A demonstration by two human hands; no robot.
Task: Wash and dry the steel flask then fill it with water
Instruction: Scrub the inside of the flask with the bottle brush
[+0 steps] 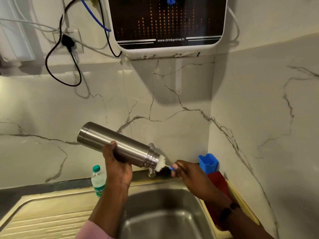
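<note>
Steel flask (115,143) slants, mouth pointing down-right over sink (165,219).

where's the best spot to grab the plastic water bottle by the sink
Grip the plastic bottle round its upper body just under the green cap, coming from the left. It stands upright, and the left hand and forearm cover its right side.

The steel flask (112,144) is uncapped and tilted, its base toward ten o'clock and its mouth toward four o'clock, with a white brush head (160,163) in the mouth, above the sink (181,195).
</note>
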